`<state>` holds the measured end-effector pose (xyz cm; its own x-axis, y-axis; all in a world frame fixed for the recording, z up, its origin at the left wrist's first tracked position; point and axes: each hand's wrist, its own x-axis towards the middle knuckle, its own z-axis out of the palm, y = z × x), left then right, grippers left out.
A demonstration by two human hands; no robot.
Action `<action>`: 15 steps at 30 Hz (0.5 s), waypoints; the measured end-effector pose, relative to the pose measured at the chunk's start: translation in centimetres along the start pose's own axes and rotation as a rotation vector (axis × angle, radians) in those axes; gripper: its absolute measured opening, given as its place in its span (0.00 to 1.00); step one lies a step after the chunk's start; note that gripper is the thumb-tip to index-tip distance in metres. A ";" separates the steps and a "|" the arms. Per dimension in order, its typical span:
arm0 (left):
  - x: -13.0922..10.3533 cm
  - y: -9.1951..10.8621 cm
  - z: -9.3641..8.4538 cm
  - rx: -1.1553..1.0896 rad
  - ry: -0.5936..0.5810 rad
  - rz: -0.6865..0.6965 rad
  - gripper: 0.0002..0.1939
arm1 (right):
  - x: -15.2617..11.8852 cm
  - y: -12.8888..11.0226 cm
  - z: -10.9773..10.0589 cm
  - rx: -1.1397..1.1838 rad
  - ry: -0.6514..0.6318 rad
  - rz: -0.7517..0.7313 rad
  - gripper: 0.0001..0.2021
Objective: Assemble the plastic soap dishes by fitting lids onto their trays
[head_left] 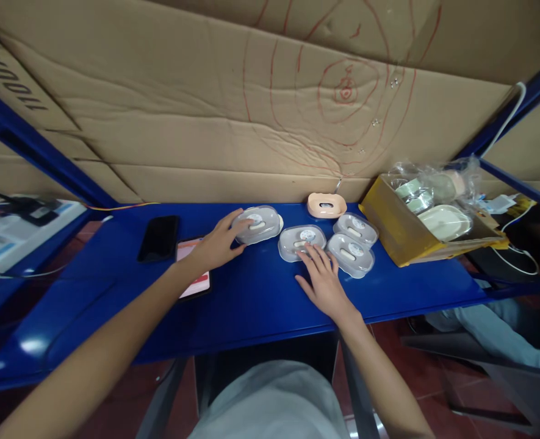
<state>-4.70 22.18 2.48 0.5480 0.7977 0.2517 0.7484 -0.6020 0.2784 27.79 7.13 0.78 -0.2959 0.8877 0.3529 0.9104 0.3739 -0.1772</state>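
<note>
Several oval containers with clear lids and round white labels lie on the blue table. My left hand [221, 241] rests its fingertips on the leftmost container [261, 227], fingers spread. The fingers of my right hand [323, 281] are apart and touch the near edge of the middle container [292, 242]. Just right of that hand are two more lidded containers, one nearer [354, 259] and one behind it [359, 227]. An open peach-coloured dish [334, 210] stands behind them, near the cardboard wall.
On the blue table [251, 311], a dark phone [158, 239] and a lit-screen device [201, 286] lie to the left. A yellow-edged cardboard box [388, 235] of dishes and plastic wrap stands right. Cardboard [182, 110] rises behind. Another person's leg [493, 326] shows at lower right.
</note>
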 end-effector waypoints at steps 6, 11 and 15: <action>-0.6 -0.8 -0.4 0.016 0.007 -0.116 0.37 | 0.0 0.1 0.4 0.018 0.013 -0.002 0.30; 0.7 -1.3 -0.8 0.028 0.060 -0.151 0.33 | -0.1 0.1 0.5 0.017 0.009 0.004 0.31; 0.8 -3.0 -2.0 0.032 0.149 -0.191 0.33 | -0.1 0.0 0.5 0.036 -0.003 0.014 0.29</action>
<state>-7.20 24.55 3.70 0.3355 0.8815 0.3323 0.8460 -0.4371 0.3052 27.71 7.19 0.26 -0.2845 0.8936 0.3471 0.9034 0.3711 -0.2148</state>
